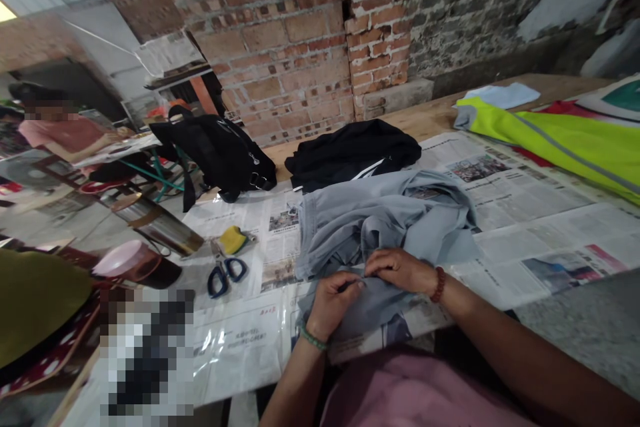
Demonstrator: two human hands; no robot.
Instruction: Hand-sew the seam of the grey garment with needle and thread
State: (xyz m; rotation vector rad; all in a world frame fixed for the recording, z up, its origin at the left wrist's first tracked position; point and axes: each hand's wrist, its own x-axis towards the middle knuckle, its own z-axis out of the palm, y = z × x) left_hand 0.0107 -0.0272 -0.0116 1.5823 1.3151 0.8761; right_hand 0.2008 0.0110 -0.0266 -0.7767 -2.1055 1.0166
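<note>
A grey garment (345, 213) lies bunched on the newspaper-covered table in front of me. At its near edge my left hand (336, 300), with a green bead bracelet, pinches the cloth between thumb and fingers. Close beside it, my right hand (397, 269), wearing a reddish-brown bracelet, is also closed on the grey cloth. The two sets of fingertips almost meet; anything small between them cannot be made out. Left of the garment lie blue-handled scissors (226, 276), touching a small yellow object (233, 239).
Black clothing (350, 150) and a black bag (215, 153) lie beyond the garment. A steel flask (157, 221) and a lidded cup (140, 263) stand at the left. A hi-vis yellow garment (565, 140) is at the right. Another person (75, 127) sits at a far table.
</note>
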